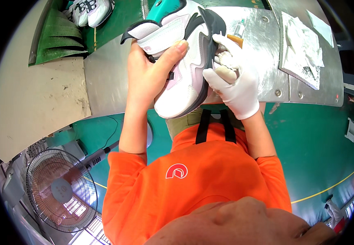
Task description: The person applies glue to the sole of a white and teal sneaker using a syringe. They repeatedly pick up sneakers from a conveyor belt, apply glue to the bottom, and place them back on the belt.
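Observation:
A white sneaker [181, 87] with pale pink panels and a dark sole edge is tilted, toe toward me, above the metal worktop. A teal shoe last [164, 10] shows in its opening. Bare, my left hand [152, 67] grips the shoe across the upper, thumb lying over the strap. My right hand [236, 75], in a white glove, is at the sole's right side. Its index fingertip meets the sole edge, and its other fingers curl around something whitish that I cannot make out, against soiled glove fabric.
Right of the shoe, a small clear bottle [239, 27] lies beside an orange-brown piece [235, 40] on the metal worktop [263, 75]. Crumpled white cloth [303, 47] rests farther right. Another pair of sneakers [90, 11] sits on a green surface behind green flaps [60, 38]. A fan [61, 190] stands lower left.

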A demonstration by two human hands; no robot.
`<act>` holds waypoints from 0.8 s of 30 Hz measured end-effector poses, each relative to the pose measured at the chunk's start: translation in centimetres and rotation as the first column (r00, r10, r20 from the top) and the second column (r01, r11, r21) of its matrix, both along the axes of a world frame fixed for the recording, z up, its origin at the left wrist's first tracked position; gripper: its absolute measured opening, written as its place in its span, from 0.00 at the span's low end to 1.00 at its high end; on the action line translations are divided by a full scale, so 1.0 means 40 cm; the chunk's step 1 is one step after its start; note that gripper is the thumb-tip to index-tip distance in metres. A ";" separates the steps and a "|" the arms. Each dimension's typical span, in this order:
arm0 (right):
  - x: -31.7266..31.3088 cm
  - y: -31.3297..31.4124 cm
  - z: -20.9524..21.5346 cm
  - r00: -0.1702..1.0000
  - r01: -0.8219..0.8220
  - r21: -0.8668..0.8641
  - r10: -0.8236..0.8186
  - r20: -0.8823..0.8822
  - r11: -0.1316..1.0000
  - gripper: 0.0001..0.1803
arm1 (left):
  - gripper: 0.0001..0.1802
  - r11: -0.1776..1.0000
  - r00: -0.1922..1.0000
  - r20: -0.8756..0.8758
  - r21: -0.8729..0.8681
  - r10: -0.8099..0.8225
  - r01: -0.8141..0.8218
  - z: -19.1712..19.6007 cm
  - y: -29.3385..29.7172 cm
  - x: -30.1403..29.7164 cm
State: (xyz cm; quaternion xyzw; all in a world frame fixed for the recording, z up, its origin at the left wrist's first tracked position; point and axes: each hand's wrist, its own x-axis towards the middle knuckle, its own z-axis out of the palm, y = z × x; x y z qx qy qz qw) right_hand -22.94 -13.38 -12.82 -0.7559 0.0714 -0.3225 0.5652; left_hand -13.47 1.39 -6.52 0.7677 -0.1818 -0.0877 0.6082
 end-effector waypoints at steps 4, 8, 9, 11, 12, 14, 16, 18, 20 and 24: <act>0.001 -0.001 -0.005 1.000 -0.002 -0.007 0.002 -0.003 1.000 0.31 | 0.26 1.000 1.000 0.007 -0.001 0.007 -0.007 0.003 -0.004 -0.004; 0.004 -0.001 -0.004 1.000 0.012 -0.049 -0.012 0.005 0.999 0.30 | 0.26 0.999 1.000 0.025 0.044 0.008 -0.010 0.002 0.003 0.000; 0.003 -0.002 -0.005 1.000 0.013 -0.065 -0.013 0.002 0.998 0.30 | 0.26 1.000 1.000 0.021 0.030 0.006 -0.007 0.002 0.003 -0.001; 0.004 -0.003 -0.007 1.000 0.016 -0.074 -0.015 0.026 0.997 0.29 | 0.26 1.000 1.000 0.019 0.024 -0.002 0.002 0.003 0.002 -0.001; 0.005 -0.004 -0.008 0.999 0.019 -0.078 -0.016 0.037 0.997 0.29 | 0.25 1.000 1.000 0.021 0.030 -0.008 0.008 0.004 0.001 -0.001; -0.008 0.002 0.013 0.999 -0.021 0.064 0.024 -0.047 0.998 0.28 | 0.25 0.999 1.000 0.021 0.034 -0.017 0.016 0.007 0.001 -0.002; -0.011 0.003 0.016 0.997 -0.033 0.124 0.041 -0.062 0.992 0.27 | 0.25 0.999 1.000 0.014 0.027 -0.023 0.023 0.010 0.000 -0.003; -0.008 -0.002 -0.006 1.000 -0.026 0.103 0.027 -0.010 0.994 0.27 | 0.26 0.999 1.000 0.023 0.037 -0.005 0.004 0.011 -0.002 -0.005; -0.003 0.000 -0.016 1.000 -0.008 0.101 0.005 0.027 0.995 0.27 | 0.27 0.998 1.000 0.024 0.056 0.006 -0.007 0.014 -0.003 -0.005; 0.004 -0.004 -0.016 0.998 0.000 0.080 -0.005 0.067 0.997 0.28 | 0.28 0.997 0.999 0.035 0.075 0.028 -0.030 0.013 -0.003 -0.005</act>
